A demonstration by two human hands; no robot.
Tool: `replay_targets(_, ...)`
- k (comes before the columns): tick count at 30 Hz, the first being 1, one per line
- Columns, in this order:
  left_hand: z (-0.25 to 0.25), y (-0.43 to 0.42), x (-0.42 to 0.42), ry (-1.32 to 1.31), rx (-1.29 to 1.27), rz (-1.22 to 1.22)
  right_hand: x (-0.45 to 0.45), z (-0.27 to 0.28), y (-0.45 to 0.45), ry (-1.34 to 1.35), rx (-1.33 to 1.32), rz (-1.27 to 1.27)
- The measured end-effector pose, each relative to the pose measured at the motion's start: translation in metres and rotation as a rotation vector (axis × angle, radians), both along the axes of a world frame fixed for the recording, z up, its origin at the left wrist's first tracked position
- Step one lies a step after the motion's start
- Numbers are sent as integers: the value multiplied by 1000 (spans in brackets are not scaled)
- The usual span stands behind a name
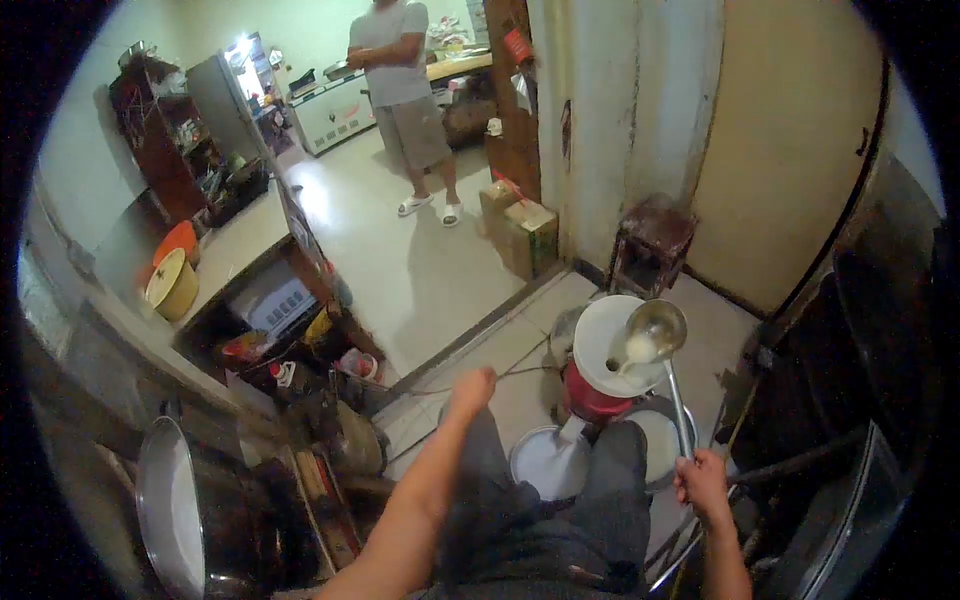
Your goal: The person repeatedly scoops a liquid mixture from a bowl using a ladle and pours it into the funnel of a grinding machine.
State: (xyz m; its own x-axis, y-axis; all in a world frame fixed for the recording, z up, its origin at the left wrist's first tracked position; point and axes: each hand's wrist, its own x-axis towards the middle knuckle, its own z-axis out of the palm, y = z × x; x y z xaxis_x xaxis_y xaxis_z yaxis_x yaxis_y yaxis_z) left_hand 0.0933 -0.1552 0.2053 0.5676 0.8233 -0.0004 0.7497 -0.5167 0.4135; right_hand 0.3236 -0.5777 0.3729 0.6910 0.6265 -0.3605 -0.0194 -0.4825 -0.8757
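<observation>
My right hand (703, 487) is wrapped round the long handle of a metal ladle (660, 328). The ladle's bowl is tipped over a white round hopper (597, 340), and pale liquid runs from it into the hopper. Below the hopper is the red body (592, 398) of a machine, with a spout (572, 430) over a basin of white liquid (546, 462). A pot of pale, creamy mix (657, 440) stands to the right, partly hidden by my knee. My left hand (473, 390) rests closed on my left knee, with nothing visible in it.
A large metal pot (175, 505) stands at lower left. A small dark stool (652, 245) and cardboard boxes (520, 228) are beyond the machine. Another person (400, 85) stands in the room ahead. A yellow bucket (173, 285) sits on the left counter (228, 255).
</observation>
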Motion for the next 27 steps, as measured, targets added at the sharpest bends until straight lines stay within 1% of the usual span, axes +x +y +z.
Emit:
replay_targets(1,-3,-1,-1,2,-10,6,-2,1,-1,2,-10,6)
replay_targets(3,-1,1,1,-44,26,18,-8,9,2,66,24,-83)
replay_targets(6,9,-2,2,-64,15,12,-8,1,1,69,51,-84)
replay_targets(10,-2,2,2,-83,10,12,-6,-9,-3,45,66,-71)
replay_targets(12,0,3,4,-35,2,33,-1,-22,-5,-57,47,-35)
replay_targets(15,-3,5,5,34,1,22,-5,-24,-7,-79,-11,-67)
replay_targets(16,-4,7,4,45,-11,13,3,-43,-9,-68,-24,-75)
replay_targets(17,-5,9,2,21,30,29,17,-77,-13,-434,2,72)
replay_targets(18,-5,8,2,-1,56,32,15,-87,-23,-655,12,166)
replay_targets(19,-7,15,3,50,14,39,14,-98,-33,-890,22,234)
replay_targets(20,-22,19,-2,102,55,-48,8,-86,-29,-924,16,228)
replay_targets(21,3,9,1,-6,-30,-8,2,-74,-25,-958,10,221)
replay_targets(22,-18,19,-1,-56,82,-18,-4,-62,-21,-992,4,214)
replay_targets(23,0,12,5,-5,96,-41,-4,-56,-19,-1071,17,226)
replay_targets(24,-6,18,1,-96,26,-68,-4,-50,-18,-1152,29,235)
replay_targets(25,8,8,7,-8,45,41,-5,-54,-22,-1110,-19,206)
replay_targets(26,2,15,1,-22,-3,37,-8,-62,-26,-1082,-51,192)
replay_targets(27,-9,24,-5,-32,10,1,-11,-71,-29,-1054,-84,178)
